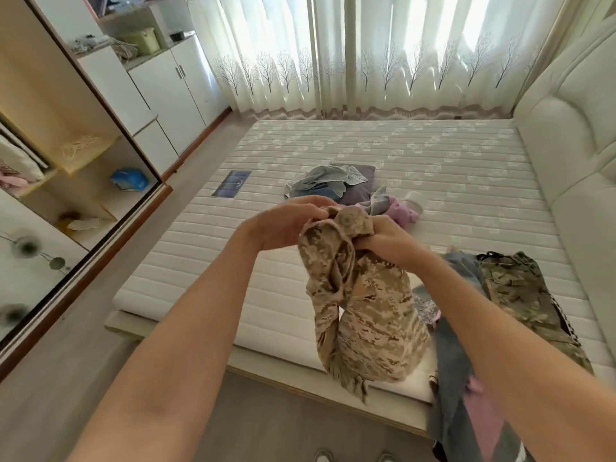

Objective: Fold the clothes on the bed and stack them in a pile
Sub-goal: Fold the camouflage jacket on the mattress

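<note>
Two hands were on one garment: the left hand [286, 221] and right hand [388, 243] both had fingers curled into the top of a tan camo garment [363, 305], holding it bunched above the near edge of the bed [200, 261]. It hung down crumpled, tail just past the mattress edge. My read: lifted by one end so gravity could straighten it before a fold; the fold itself was not started.

Unsorted heap [336, 185] of blue, purple and pink pieces sat mid-mattress, beyond the hands. A darker camo piece [520, 288] and a grey-blue garment [456, 345] lay at the near right corner, the grey-blue one spilling over the edge. No tidy pile was visible yet.

Room to work: the left half of the mattress was bare, a good spot to lay the garment flat. The padded headboard [573, 155] bounded the right side.
</note>
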